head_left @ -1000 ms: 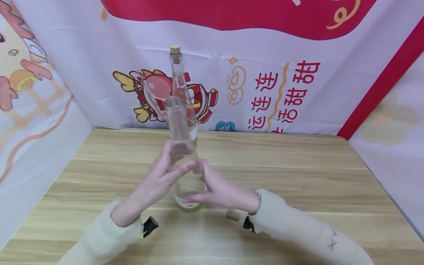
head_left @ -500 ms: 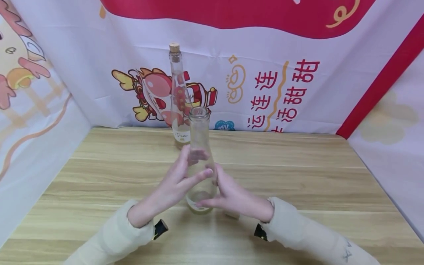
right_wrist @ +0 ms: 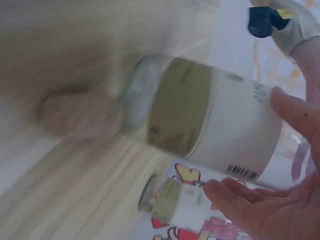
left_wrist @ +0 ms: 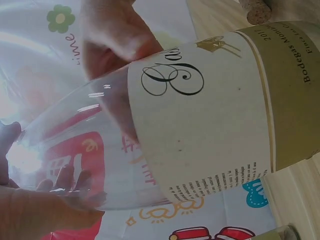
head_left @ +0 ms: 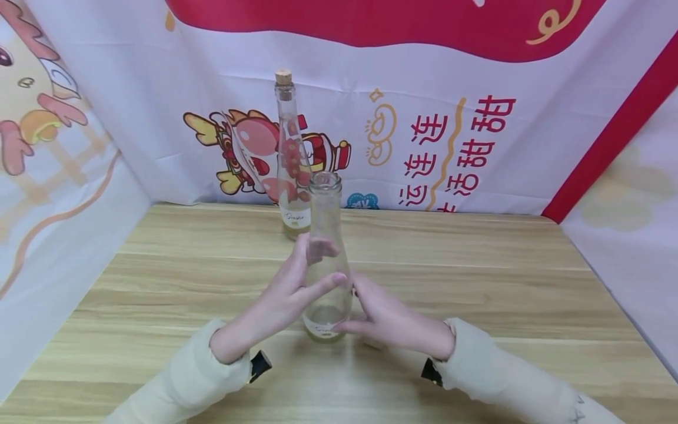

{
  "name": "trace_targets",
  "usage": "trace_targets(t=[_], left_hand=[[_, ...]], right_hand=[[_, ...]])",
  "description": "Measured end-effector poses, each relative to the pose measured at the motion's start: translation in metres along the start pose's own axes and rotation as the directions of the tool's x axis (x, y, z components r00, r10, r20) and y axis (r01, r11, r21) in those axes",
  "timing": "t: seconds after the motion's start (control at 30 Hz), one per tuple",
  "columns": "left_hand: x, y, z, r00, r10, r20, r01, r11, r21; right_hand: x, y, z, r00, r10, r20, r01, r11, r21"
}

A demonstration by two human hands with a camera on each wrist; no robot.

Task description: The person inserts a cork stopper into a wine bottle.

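Both hands hold an uncorked clear glass wine bottle [head_left: 325, 215] upright in front of the person. My left hand [head_left: 286, 294] wraps its upper body from the left, thumb across the near side. Lower down, my right hand [head_left: 392, 318] grips it from the right, its thumb near the base. The bottle's white and olive label [left_wrist: 205, 110] fills much of the left wrist view. Beside the bottle's base lies a loose cork [right_wrist: 80, 115], mostly hidden behind the right hand in the head view.
A second clear bottle [head_left: 295, 217], stopped with a cork [head_left: 283, 78], stands farther back on the wooden table [head_left: 450, 271], slightly left of the held one. Printed cloth [head_left: 339, 70] hangs behind the table and along its sides.
Both hands have shifted the held bottle to the right, mostly in the first half second, uncovering the rear bottle's label. The right hand now hides most of the loose cork.
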State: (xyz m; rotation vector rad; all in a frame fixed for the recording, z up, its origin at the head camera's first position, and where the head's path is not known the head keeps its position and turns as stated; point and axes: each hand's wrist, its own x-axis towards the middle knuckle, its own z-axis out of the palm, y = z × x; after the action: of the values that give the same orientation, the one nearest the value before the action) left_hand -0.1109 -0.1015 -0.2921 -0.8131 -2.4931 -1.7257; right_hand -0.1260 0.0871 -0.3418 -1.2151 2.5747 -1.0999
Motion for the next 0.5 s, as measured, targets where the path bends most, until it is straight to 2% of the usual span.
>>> trace_targets(t=[0.1,0.27,0.33,0.5], left_hand=[[0.000,0.000,0.000,1.000,-0.001,-0.006,0.001,1.000,0.003],[0.000,0.001,0.000,1.000,-0.015,-0.007,0.015,1.000,0.003],[0.000,0.001,0.001,1.000,-0.019,-0.007,0.019,1.000,0.002],[0.000,0.001,0.000,1.000,-0.029,-0.013,0.029,1.000,0.000]], right_hand=[[-0.009,0.006,0.001,0.999,0.026,0.041,-0.020,0.990,-0.137],[-0.022,0.017,0.007,0.990,0.091,0.109,-0.047,0.935,-0.352],[-0.026,0.021,0.009,0.985,0.106,0.133,-0.047,0.920,-0.388],[-0.032,0.025,0.012,0.974,0.139,0.178,-0.063,0.924,-0.378]])
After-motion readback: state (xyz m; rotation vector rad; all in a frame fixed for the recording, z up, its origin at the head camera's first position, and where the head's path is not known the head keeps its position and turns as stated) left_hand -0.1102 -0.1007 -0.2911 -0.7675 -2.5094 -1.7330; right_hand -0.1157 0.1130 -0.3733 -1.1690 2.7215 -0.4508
